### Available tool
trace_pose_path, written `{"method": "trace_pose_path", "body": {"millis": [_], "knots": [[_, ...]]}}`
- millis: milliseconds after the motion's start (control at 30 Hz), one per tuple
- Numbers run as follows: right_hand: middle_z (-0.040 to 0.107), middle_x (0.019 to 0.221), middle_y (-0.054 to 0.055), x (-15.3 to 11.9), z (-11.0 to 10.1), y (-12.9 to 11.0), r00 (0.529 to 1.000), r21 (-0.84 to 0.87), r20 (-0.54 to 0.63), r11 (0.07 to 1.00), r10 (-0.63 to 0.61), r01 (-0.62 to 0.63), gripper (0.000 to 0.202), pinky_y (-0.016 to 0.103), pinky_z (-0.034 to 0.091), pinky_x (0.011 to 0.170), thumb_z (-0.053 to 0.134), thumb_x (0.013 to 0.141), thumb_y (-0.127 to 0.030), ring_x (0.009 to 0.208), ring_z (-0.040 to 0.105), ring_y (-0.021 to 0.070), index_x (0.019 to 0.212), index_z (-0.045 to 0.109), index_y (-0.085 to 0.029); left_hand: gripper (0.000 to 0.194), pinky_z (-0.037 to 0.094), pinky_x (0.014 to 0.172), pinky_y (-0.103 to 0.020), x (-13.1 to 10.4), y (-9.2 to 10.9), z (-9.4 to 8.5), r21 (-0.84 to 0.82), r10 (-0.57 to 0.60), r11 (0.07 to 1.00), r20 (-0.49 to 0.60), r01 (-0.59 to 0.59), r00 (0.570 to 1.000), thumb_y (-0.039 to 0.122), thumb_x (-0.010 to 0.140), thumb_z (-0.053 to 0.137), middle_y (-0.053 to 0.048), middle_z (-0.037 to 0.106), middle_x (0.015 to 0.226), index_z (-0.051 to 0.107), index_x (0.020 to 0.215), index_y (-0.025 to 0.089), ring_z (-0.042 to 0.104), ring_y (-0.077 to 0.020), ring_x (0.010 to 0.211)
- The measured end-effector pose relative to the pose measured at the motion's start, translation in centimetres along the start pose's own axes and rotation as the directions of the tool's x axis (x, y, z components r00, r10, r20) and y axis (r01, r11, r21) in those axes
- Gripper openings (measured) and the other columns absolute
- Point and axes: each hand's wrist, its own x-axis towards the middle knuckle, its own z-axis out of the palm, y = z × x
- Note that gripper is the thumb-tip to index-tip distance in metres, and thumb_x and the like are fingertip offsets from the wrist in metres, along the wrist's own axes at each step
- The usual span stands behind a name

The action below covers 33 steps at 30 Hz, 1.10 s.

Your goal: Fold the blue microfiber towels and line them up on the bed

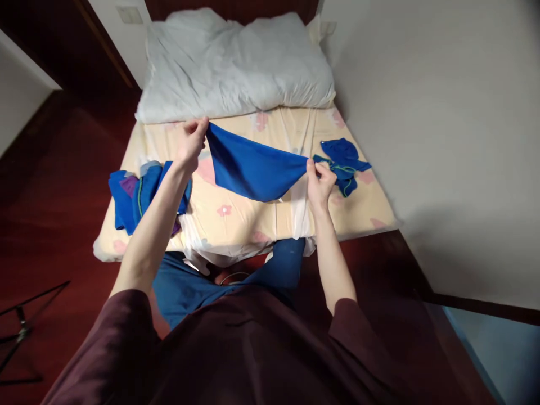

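Observation:
A plain blue cloth (257, 166) hangs stretched between my two hands above the bed. Pinched in my left hand (193, 142) is its upper left corner, held higher and farther out. My right hand (321, 183) grips the opposite corner, with thumb and fingers closed on it. The cloth's lower edge sags in a curve. Beyond my left forearm lies a heap of blue cloths (145, 191) with purple and grey parts and green trim. Just past my right hand, a smaller crumpled blue cloth with green edging (343, 160) rests on the bed.
The bed (236, 225) has a cream sheet with pink flowers. A large pale pillow or folded quilt (240, 64) lies at its head. A white wall (442, 140) stands along the right side. Thin black stand legs (23, 332) are on the dark red floor at left.

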Motion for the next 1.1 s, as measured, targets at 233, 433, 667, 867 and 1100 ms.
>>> {"method": "trace_pose_path", "body": {"millis": [233,433,667,867,1100], "knots": [[0.056,0.068,-0.002,5.5,4.4,-2.8,0.995,0.165,0.103,0.986,-0.009,-0.008,0.055,0.024,0.049,0.067,0.061,0.087,-0.07,0.077,0.063,0.015,0.071,0.061,-0.018,0.042,0.042,0.057,-0.024,-1.4,2.8,-6.5,-0.015,0.0,1.0,-0.106,-0.002,0.994,0.058,0.074,0.078,-0.001,0.058,0.071,0.067,0.081,0.018,0.051,-0.0126,0.066],[0.071,0.084,0.003,6.2,7.1,-4.7,0.998,0.388,0.062,0.921,0.013,-0.036,0.055,0.031,0.059,0.079,0.076,0.074,-0.07,0.087,0.072,0.0204,0.089,0.066,-0.018,0.044,0.043,0.059,-0.023,-3.0,3.8,-10.1,-0.105,-0.026,0.994,-0.09,0.017,0.996,0.055,0.069,0.082,-0.002,0.059,0.075,0.071,0.091,0.019,0.054,-0.0134,0.07],[0.069,0.079,-0.001,4.7,6.9,-7.0,0.995,0.424,0.096,0.904,0.018,-0.057,0.054,0.025,0.056,0.074,0.084,0.07,-0.063,0.08,0.071,0.0156,0.09,0.053,-0.023,0.049,0.045,0.06,-0.024,-4.9,4.8,-13.2,-0.05,0.041,0.998,-0.082,-0.045,0.996,0.055,0.065,0.084,-0.009,0.072,0.092,0.077,0.092,0.015,0.062,-0.0164,0.079],[0.067,0.072,-0.003,3.5,5.4,-8.6,0.974,0.375,0.218,0.917,0.057,-0.137,0.053,0.021,0.049,0.057,0.085,0.069,-0.061,0.062,0.063,0.0114,0.089,0.055,-0.023,0.049,0.049,0.061,-0.027,-5.9,4.3,-14.7,-0.046,0.032,0.998,-0.077,-0.035,0.997,0.052,0.06,0.087,-0.014,0.076,0.103,0.081,0.091,0.015,0.066,-0.0212,0.084],[0.066,0.06,-0.002,1.4,0.7,-10.0,0.89,0.302,0.405,0.889,0.208,-0.345,0.058,0.018,0.038,0.041,0.093,0.057,-0.057,0.05,0.063,0.0118,0.089,0.062,-0.02,0.046,0.057,0.065,-0.035,-10.0,5.9,-15.9,0.036,0.024,0.999,0.087,-0.028,0.996,0.049,0.055,0.092,-0.014,0.077,0.098,0.082,0.083,0.014,0.07,-0.0286,0.087]]}}
